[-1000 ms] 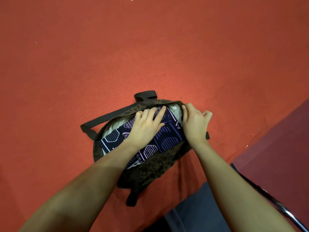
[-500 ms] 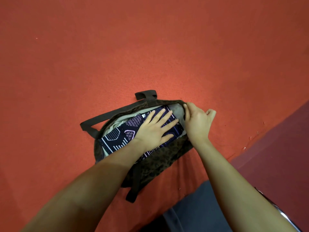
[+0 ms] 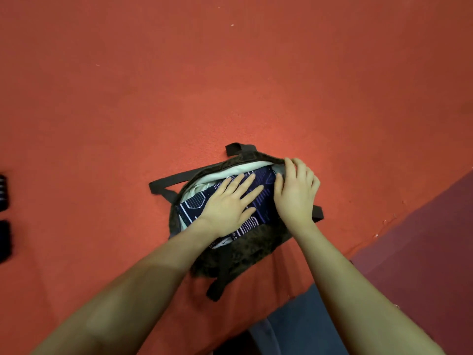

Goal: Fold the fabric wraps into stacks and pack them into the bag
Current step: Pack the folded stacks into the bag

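Observation:
A dark brown patterned bag (image 3: 245,248) lies on the red carpet, its mouth open toward me. A folded navy wrap with pale line patterns (image 3: 193,204) sits in the opening over a pale lining or cloth (image 3: 227,172). My left hand (image 3: 227,203) presses flat on the wrap with fingers spread. At the bag's right end my right hand (image 3: 297,192) curls its fingers over the rim, pulling it outward.
Dark straps trail from the bag at the left (image 3: 166,184), the far side (image 3: 239,148) and the near side (image 3: 217,286). Two dark folded items (image 3: 3,216) lie at the left edge. A maroon step (image 3: 422,252) runs along the right. Red carpet (image 3: 230,73) stretches beyond.
My left hand has gone from curled on the wrap to flat with spread fingers, pressing it deeper into the bag. My right hand stays on the bag's right rim.

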The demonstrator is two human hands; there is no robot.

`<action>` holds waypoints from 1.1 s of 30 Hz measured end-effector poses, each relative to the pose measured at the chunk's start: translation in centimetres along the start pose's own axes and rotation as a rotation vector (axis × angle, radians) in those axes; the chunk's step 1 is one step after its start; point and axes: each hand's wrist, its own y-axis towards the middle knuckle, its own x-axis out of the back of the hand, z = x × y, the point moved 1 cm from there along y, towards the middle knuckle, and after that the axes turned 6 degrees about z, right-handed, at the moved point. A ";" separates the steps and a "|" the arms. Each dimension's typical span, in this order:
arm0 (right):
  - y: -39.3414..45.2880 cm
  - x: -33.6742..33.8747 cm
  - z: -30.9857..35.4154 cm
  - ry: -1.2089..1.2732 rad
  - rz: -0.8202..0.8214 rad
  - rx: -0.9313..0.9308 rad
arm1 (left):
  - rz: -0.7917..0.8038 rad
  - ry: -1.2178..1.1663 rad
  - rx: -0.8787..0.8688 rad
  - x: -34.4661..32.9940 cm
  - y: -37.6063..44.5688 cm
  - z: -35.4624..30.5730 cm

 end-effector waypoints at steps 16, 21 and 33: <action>-10.6 -4.0 26.7 0.165 0.333 0.400 | -0.151 -0.227 0.523 -0.8 -25.8 14.8; -15.3 -6.5 37.5 0.108 0.384 0.580 | -0.204 -0.208 0.689 -3.5 -35.3 21.0; -17.1 -14.1 54.6 -0.012 0.664 0.812 | -0.129 -0.183 0.810 -8.6 -45.0 35.8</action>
